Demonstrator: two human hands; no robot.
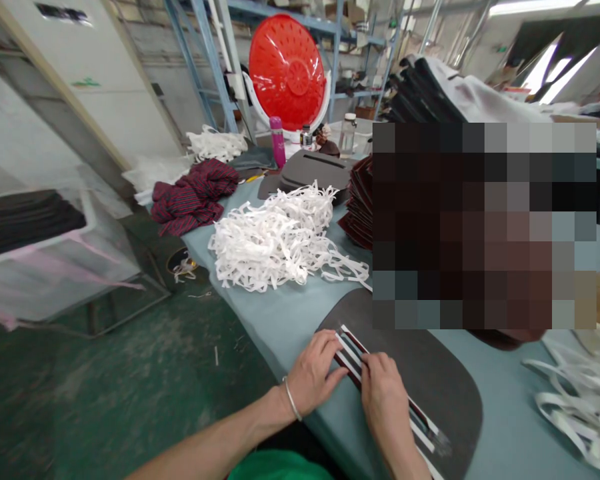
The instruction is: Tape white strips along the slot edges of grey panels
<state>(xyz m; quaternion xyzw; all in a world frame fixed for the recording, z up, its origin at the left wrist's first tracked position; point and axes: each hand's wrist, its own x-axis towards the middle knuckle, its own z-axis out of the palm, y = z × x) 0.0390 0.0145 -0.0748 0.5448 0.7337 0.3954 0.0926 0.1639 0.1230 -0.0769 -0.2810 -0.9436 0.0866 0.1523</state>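
Note:
A dark grey panel with rounded corners (445,387) lies flat at the table's near edge. Along its long narrow slot run thin white strips (349,355) and dark brown edging. My left hand (310,373), with a white band at the wrist, has its fingertips on the far end of a white strip, the thumb apart and nearer me. Further down the slot, my right hand (385,393) has its bent fingers pressed together on the strip; its palm side is hidden.
Tangled white strips (275,240) lie beyond the panel, more white strips (580,407) at right. Dark brown pieces (359,207) are stacked near a pixelated area. Behind are a red basin (287,70), pink bottle (277,141) and checked cloth (197,193). A bin (80,267) stands left.

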